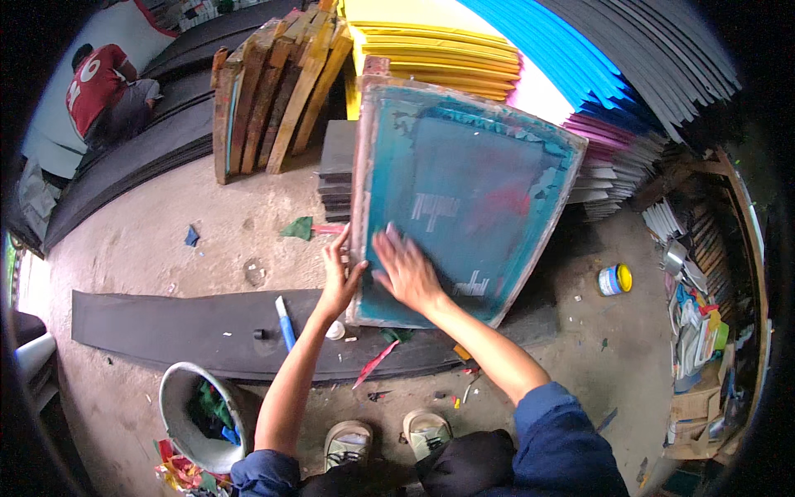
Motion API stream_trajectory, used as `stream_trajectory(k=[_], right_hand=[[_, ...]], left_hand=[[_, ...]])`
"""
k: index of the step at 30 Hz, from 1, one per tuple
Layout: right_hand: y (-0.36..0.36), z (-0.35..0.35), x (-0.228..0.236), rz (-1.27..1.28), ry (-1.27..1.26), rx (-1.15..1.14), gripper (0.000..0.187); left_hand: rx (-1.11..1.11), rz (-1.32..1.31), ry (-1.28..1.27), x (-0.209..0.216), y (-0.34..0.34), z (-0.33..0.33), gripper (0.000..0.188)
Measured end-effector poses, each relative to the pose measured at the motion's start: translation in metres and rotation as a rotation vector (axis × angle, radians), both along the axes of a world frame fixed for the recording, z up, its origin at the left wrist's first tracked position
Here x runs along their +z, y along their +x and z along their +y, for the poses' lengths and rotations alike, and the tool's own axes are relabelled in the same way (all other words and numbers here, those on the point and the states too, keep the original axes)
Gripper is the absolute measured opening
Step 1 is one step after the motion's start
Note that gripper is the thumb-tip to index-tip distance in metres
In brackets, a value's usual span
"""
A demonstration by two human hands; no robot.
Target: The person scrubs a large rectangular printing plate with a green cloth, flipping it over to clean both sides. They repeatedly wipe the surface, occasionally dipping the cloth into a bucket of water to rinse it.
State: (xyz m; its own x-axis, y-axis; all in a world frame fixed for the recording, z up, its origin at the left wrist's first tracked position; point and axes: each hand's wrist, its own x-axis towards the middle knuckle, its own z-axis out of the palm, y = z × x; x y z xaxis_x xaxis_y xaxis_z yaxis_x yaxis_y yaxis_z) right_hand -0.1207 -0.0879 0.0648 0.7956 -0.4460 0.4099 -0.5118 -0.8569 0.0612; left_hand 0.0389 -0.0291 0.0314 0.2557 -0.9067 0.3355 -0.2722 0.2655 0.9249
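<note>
A screen-printing frame [472, 190] with teal mesh stands tilted in front of me, its lower edge on a dark mat. Small pale printed-looking patterns and a reddish stain show on the mesh. My left hand [338, 277] grips the frame's left edge low down, thumb on the near side and fingers along the rim. Against the lower left of the mesh lies my right hand [407, 269], flat with its fingers stretched out and slightly blurred. A blue-handled utility knife [285, 323] and a small white round cap [335, 330] lie on the mat [182, 331] beside my left forearm.
Wooden frames [281, 91] lean together behind, beside stacked yellow sheets [439, 50] and blue sheets [563, 62]. A grey bucket [199, 414] of scraps stands at lower left. A yellow-topped can [615, 280] sits at right. Another person [103, 95] in red crouches far left.
</note>
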Motion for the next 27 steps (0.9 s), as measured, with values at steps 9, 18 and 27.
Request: stream_trajectory(k=[9, 18, 27], right_hand=[[-0.027, -0.093, 0.139, -0.361, -0.315, -0.411, 0.068], [-0.08, -0.013, -0.01, -0.072, -0.133, -0.294, 0.072], [-0.05, -0.023, 0.03, -0.343, -0.048, -0.444, 0.073]], left_hand=[[0.035, -0.103, 0.025, -0.002, 0.001, 0.0, 0.071], [0.152, -0.283, -0.091, -0.002, -0.008, -0.004, 0.069], [0.136, -0.27, -0.099, -0.005, -0.001, 0.0, 0.071]])
